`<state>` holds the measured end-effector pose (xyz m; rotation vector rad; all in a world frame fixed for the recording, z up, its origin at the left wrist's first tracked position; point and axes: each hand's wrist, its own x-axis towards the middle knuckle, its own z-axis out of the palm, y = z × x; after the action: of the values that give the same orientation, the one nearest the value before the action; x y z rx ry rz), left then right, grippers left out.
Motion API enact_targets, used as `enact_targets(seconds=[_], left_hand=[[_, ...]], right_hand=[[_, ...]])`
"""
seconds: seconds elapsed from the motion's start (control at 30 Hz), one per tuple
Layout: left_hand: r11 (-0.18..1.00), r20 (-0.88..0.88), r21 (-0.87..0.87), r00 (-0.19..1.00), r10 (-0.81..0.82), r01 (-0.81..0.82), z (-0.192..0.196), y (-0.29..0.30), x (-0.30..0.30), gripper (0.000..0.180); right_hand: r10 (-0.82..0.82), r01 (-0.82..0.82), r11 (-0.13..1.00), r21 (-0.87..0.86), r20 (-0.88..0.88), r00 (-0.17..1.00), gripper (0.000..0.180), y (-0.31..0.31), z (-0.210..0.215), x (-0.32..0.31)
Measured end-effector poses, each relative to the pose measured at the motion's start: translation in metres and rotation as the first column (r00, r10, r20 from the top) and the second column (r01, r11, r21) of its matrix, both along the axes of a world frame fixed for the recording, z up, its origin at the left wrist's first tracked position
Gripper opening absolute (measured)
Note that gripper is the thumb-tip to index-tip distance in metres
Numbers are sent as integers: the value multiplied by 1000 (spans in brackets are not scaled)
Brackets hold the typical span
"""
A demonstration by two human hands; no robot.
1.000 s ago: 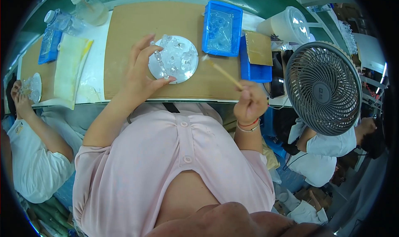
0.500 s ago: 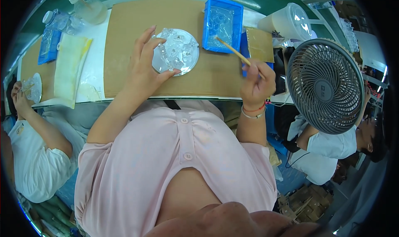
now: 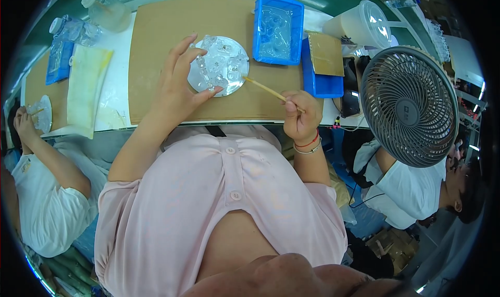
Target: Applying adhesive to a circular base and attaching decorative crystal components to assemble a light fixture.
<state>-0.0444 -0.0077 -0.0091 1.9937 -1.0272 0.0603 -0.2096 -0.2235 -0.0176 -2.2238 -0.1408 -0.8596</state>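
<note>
A round whitish disc (image 3: 237, 81) with several clear plastic pieces on it rests on the brown cardboard. My left hand (image 3: 179, 78) grips its left side, the thumb on the near edge and the fingers curled over the far left part. Between the thumb and fingers of my right hand (image 3: 303, 115) is a thin wooden stick (image 3: 268, 91). Its tip meets the right edge of the disc, or hovers just over it; I cannot tell which. Beyond it sits a blue tray (image 3: 301, 36) holding clear, shiny material.
Cardboard (image 3: 156, 52) covers the table's middle. A second blue bin (image 3: 328, 86), a lidded tub (image 3: 344, 26) and a grey fan (image 3: 409, 109) stand right. Bottles (image 3: 112, 16) and a yellowish cloth (image 3: 86, 83) lie left. Co-workers (image 3: 52, 193) sit on both sides.
My right hand has moved left and nearer to me, bringing the stick's tip from the blue tray to the disc. My left hand stays at the disc.
</note>
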Motion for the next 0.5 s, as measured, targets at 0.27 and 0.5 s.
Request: enact_targets(seconds=[0.27,0.5], left_hand=[[1000,19,4,1000,-3,3,1,2,4,69],[1000,19,-17,1000,4,-3,0,0,3,71]], right_hand=[[6,-7,994,-112,-12,1000,13,-1,2,-7],[124,-124,984,-124,-9,992,10,19,0,-10]])
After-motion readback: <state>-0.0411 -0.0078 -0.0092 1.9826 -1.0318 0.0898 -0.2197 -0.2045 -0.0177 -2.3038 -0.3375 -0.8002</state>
